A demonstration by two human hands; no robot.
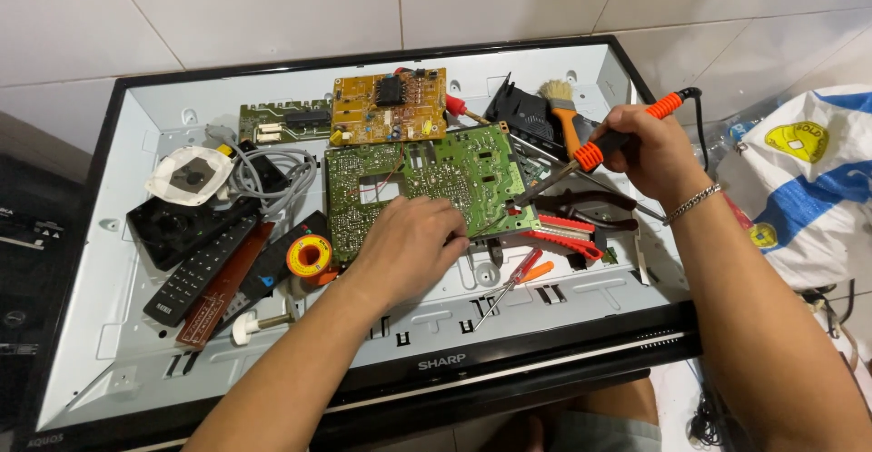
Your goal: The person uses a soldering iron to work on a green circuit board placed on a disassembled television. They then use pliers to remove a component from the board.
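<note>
Both hands are mid-soldering: left hand, fingers pressed flat, steadies the green circuit board lying in the opened television's back pan; right hand grips the orange soldering iron (tip at the board's edge). Next needs a steady touch.

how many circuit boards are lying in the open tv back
3: a large green board under the left hand, a yellow board behind it, a narrow dark green board left of that. Others may be hidden.

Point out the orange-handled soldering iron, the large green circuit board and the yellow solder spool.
orange-handled soldering iron (595,152), head view, on the orange grip nearest the tip.
large green circuit board (454,175), head view, on its bare upper middle.
yellow solder spool (309,256), head view, on the top flange.
</note>
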